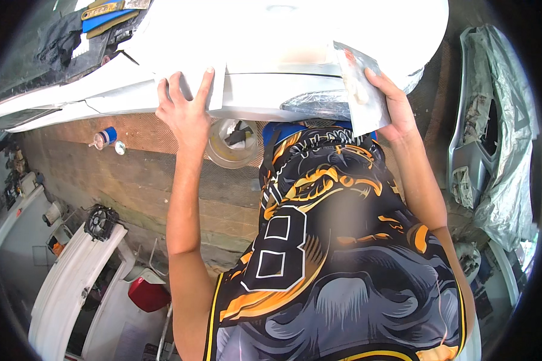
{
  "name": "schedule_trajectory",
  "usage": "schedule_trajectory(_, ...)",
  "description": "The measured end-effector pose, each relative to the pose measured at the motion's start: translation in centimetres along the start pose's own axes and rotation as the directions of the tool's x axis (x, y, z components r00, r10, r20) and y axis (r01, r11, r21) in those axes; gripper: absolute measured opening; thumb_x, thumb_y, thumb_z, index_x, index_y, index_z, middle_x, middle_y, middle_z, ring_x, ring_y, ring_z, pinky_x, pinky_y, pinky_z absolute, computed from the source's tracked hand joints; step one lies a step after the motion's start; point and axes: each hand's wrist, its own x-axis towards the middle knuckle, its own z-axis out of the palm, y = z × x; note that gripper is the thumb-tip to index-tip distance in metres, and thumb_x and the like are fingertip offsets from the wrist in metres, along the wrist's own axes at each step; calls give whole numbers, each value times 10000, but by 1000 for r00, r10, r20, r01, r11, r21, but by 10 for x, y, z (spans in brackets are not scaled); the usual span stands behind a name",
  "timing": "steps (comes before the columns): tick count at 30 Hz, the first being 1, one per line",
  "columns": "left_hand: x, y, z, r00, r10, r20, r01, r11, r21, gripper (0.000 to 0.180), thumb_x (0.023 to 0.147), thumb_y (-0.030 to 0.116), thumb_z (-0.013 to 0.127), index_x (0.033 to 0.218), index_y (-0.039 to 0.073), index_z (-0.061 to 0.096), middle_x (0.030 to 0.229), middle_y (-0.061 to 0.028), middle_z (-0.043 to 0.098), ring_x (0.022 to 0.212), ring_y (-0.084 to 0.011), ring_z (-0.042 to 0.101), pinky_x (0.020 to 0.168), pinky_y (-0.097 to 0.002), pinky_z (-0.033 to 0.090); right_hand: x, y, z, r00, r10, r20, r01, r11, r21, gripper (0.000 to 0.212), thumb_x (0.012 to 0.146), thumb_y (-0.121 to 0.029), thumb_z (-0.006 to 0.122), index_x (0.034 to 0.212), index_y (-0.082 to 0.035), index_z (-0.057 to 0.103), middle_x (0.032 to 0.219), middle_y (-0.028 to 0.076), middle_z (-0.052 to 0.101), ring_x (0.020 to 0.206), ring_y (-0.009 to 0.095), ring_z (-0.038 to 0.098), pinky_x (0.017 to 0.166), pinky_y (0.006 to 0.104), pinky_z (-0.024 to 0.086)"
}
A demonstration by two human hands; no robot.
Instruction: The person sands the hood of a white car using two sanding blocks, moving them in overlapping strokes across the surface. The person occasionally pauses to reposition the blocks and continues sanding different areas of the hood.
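My left hand (186, 114) is at the white car body panel (253, 39), fingers spread over a thin white flat sheet (218, 90). The sheet covers part of the panel's seam; its far side and my thumb are hidden. My right hand (396, 108) grips the right edge of a flat grey board (364, 93). Smears of pale paste and a reddish streak lie on the board. It is tilted in front of the panel, partly over a headlight (319, 103) that looks wrapped in clear film. A beige-grey patch (301, 57) shows on the panel between my hands.
On the floor below the panel are a round tub (232, 157) with scraps inside, a blue can (106, 137) and a small lid (120, 148). A film-wrapped bumper (473, 132) stands at the right. White body panels (72, 295) and a red lamp (147, 295) are at the lower left.
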Motion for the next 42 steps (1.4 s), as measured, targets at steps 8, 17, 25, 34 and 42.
schedule_trajectory(8, -32, 7, 6, 999, -18, -30, 15, 995, -97, 814, 753, -58, 674, 1385, 456, 660, 1485, -121, 444, 1410, -420, 395, 992, -604, 414, 0, 7, 9, 995, 10, 103, -9, 1000, -12, 570, 978, -247, 724, 1446, 27, 547, 1324, 157, 678, 1166, 238, 683, 1019, 385, 565)
schedule_trajectory(17, -24, 101, -120, 994, 107, -1, -43, 395, -918, 684, 713, 104, 844, 1363, 281, 724, 1470, -175, 475, 1377, -410, 432, 1172, -524, 345, 9, 44, 58, 958, 178, 223, -213, 967, 140, 521, 981, -266, 702, 1425, -10, 610, 1334, 153, 686, 1190, 261, 679, 1077, 419, 526)
schedule_trajectory(25, -27, 90, -89, 973, 231, 6, -163, 705, -690, 768, 708, -16, 768, 1412, 273, 669, 1477, -184, 475, 1366, -420, 435, 1140, -546, 358, -6, 25, 38, 969, 154, 193, -182, 973, 141, 491, 976, -202, 719, 1402, 3, 588, 1237, 116, 712, 1100, 211, 705, 953, 376, 590)
schedule_trajectory(34, 5, 84, -102, 975, 91, 203, -2, 917, -400, 952, 665, -144, 603, 1476, 354, 606, 1504, -158, 433, 1421, -422, 385, 1126, -571, 340, -11, -30, -19, 981, -164, 102, 144, 972, 184, 543, 990, -234, 699, 1438, 27, 539, 1253, 130, 699, 1092, 214, 712, 954, 363, 592)
schedule_trajectory(42, 40, 88, -112, 965, 28, 261, 29, 977, -213, 932, 717, -130, 618, 1502, 372, 573, 1497, -145, 430, 1405, -393, 415, 1096, -578, 376, -16, -5, -57, 998, -61, -16, 63, 981, 184, 576, 983, -223, 706, 1461, 33, 512, 1315, 149, 668, 1145, 241, 688, 995, 384, 572)
